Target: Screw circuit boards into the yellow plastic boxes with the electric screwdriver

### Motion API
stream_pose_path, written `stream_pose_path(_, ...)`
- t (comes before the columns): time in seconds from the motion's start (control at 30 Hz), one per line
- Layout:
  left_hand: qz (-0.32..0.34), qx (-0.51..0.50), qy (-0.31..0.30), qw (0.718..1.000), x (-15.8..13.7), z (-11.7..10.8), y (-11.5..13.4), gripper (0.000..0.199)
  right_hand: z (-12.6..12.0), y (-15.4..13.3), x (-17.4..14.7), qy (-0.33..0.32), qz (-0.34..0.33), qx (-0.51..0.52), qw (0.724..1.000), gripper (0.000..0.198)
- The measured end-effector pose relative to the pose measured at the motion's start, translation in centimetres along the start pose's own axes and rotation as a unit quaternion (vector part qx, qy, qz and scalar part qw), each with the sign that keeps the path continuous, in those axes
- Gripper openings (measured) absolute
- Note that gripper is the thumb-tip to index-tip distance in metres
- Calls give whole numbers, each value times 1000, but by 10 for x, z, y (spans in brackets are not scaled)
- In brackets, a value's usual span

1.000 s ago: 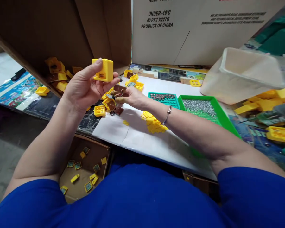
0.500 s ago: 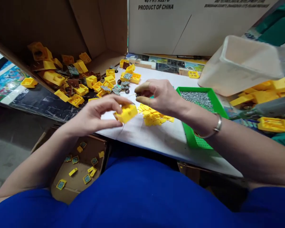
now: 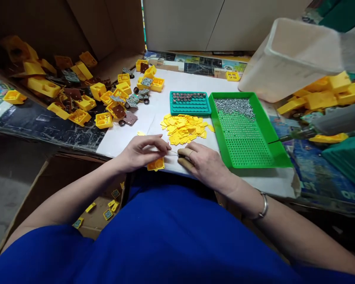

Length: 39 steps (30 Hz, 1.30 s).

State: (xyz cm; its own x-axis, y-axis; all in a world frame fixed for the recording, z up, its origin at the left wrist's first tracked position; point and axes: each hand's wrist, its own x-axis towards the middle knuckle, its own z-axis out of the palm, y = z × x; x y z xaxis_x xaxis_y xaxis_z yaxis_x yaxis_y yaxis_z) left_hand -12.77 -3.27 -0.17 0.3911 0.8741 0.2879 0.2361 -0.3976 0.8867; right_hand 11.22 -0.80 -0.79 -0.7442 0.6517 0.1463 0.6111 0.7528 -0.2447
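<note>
My left hand [image 3: 144, 152] is closed, thumb and forefinger pinching the end of a thin wire [image 3: 174, 152]. The wire runs across to my right hand [image 3: 205, 162], whose fingertips, in tan finger covers, pinch a small dark part, mostly hidden. Below my left fingers, at the table's front edge, lies a yellow plastic housing [image 3: 156, 164], partly covered by the hand. Just beyond both hands is a heap of flat yellow plastic pieces [image 3: 185, 129]. Behind it stands a teal tray [image 3: 192, 108] with rows of small round metallic parts.
A green perforated basket [image 3: 239, 146] holding small screws stands right. Yellow housings with circuit boards [image 3: 130, 100] spill from a cardboard box [image 3: 106, 23] at left. A white plastic bin [image 3: 263, 71] and a power screwdriver [image 3: 322, 122] are far right. Another box [image 3: 91, 228] sits below.
Both hands have come down toward the table's front edge. My left hand has put down the yellow housing and now pinches the wire. The teal tray has come into view.
</note>
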Motion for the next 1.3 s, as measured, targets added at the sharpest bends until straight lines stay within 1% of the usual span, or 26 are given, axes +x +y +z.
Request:
stream_pose_path(0.07, -29, -44, 1, 999, 4, 0, -5, 7, 1, 2, 0, -3, -18, 1, 1000, 18)
stream_pose_path(0.13, -53, -48, -34, 997, 8, -1, -3, 13, 1, 5, -1, -8, -32, 1, 999, 19)
stream_pose_path(0.17, -56, -28, -61, 996, 10, -1, 1, 15, 2, 6, -1, -7, -34, 4, 999, 19)
stream_pose_path(0.2, -48, 4, -91, 995, 12, -1, 6, 15, 3, 7, -1, -3, -33, 10, 999, 20)
stream_pose_path(0.27, -11, 77, -147, 986, 17, 1, 17, 13, 5, 9, -1, 10, -29, 30, 999, 20)
stream_pose_path(0.3, 2, 94, -168, 981, 19, 2, 20, 12, 6, 10, -1, 17, -26, 40, 999, 21)
stream_pose_path(0.33, 1, 85, -180, 980, 21, 2, 22, 10, 6, 10, -1, 22, -24, 48, 998, 21)
stream_pose_path(0.37, -18, 52, -176, 983, 24, 2, 22, 8, 6, 10, -1, 23, -23, 54, 998, 21)
stream_pose_path(0.4, -50, -1, -157, 986, 26, 1, 19, 8, 6, 10, -1, 24, -23, 59, 998, 20)
stream_pose_path(0.47, -122, -114, -100, 981, 29, -1, 12, 20, 5, 10, 0, 22, -23, 71, 997, 18)
stream_pose_path(0.5, -146, -147, -76, 975, 31, -3, 8, 26, 5, 10, 0, 21, -22, 77, 997, 16)
stream_pose_path(0.53, -152, -152, -62, 975, 32, -3, 6, 28, 5, 10, 1, 21, -20, 81, 996, 16)
stream_pose_path(0.57, -139, -129, -60, 980, 33, -4, 5, 28, 4, 10, 1, 19, -18, 84, 996, 15)
stream_pose_path(0.63, -77, -39, -80, 993, 34, -3, 7, 23, 4, 10, 2, 14, -16, 83, 996, 16)
stream_pose_path(0.7, -18, 38, -96, 994, 35, -1, 12, 19, 4, 9, 2, 13, -15, 80, 997, 17)
stream_pose_path(0.73, -9, 53, -99, 994, 35, -1, 13, 17, 4, 9, 2, 14, -16, 79, 997, 17)
stream_pose_path(0.8, -32, 41, -87, 995, 35, -3, 13, 18, 4, 8, 3, 15, -20, 76, 997, 16)
stream_pose_path(0.87, -56, 8, -75, 996, 34, -6, 11, 24, 3, 7, 4, 15, -26, 73, 997, 15)
stream_pose_path(0.9, -55, -2, -68, 996, 33, -9, 10, 26, 3, 7, 4, 16, -29, 72, 997, 15)
stream_pose_path(0.97, -33, 8, -44, 998, 26, -15, 10, 28, 4, 6, 4, 18, -30, 73, 997, 14)
stream_pose_path(1.03, -4, 58, -25, 998, 13, -22, 14, 37, 4, 7, 4, 19, -28, 75, 997, 15)
stream_pose_path(1.07, 7, 90, -31, 995, 5, -26, 16, 49, 4, 7, 3, 17, -26, 75, 997, 16)
stream_pose_path(1.13, 5, 158, -89, 983, -13, -32, 20, 79, 3, 7, 3, 13, -26, 77, 997, 17)
stream_pose_path(1.17, -7, 190, -117, 975, -22, -35, 20, 83, 2, 7, 3, 9, -27, 79, 996, 17)
stream_pose_path(1.23, -30, 236, -148, 960, -34, -36, 20, 73, 0, 7, 4, -3, -26, 88, 996, 17)
stream_pose_path(1.3, -42, 257, -153, 953, -40, -34, 17, 61, -2, 7, 4, -14, -18, 105, 994, 16)
